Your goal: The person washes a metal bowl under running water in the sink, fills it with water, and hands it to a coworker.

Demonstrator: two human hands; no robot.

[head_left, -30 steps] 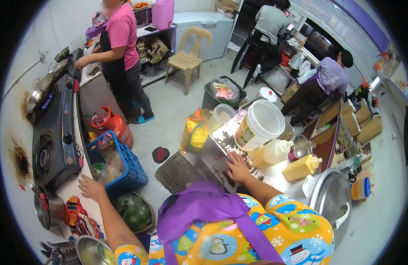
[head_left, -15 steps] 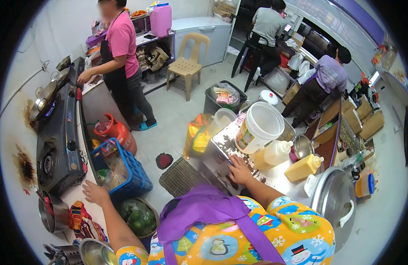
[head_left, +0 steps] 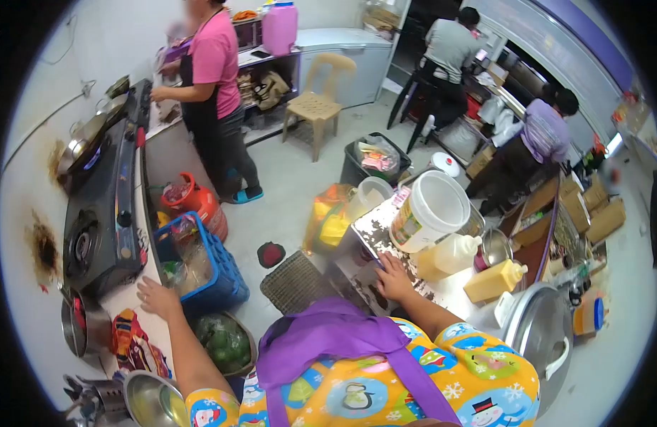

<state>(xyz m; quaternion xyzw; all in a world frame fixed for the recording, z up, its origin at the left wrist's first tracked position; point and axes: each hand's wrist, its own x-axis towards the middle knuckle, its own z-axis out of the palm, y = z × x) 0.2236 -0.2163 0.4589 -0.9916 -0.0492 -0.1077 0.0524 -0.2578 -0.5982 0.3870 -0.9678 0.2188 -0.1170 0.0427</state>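
Note:
My left hand (head_left: pixel 157 297) lies with spread fingers on the white counter (head_left: pixel 122 302), just below the black gas stove (head_left: pixel 104 235). Near it are a patterned red cloth (head_left: pixel 138 343), a metal pot (head_left: pixel 86 329) and a metal bowl (head_left: pixel 156 400). My right hand (head_left: pixel 396 277) rests, fingers apart, at the edge of the worn white table (head_left: pixel 367 231). Beyond those fingers stands a clear plastic bucket (head_left: pixel 429 213). To the right are two squeeze bottles, a pale one (head_left: pixel 448 257) and a yellow one (head_left: pixel 495 280). Neither hand holds anything.
A blue crate (head_left: pixel 213 267) and a red gas cylinder (head_left: pixel 200 206) stand on the floor at left. A beige chair (head_left: pixel 318 107) is further off. One person in pink (head_left: pixel 213 64) works at the stove; two others are at the far right. A large lidded pot (head_left: pixel 538 327) sits at right.
The whole view has shifted slightly rightward and down. Both my hands stay on their surfaces. The person in pink has raised the other arm toward the back of the counter.

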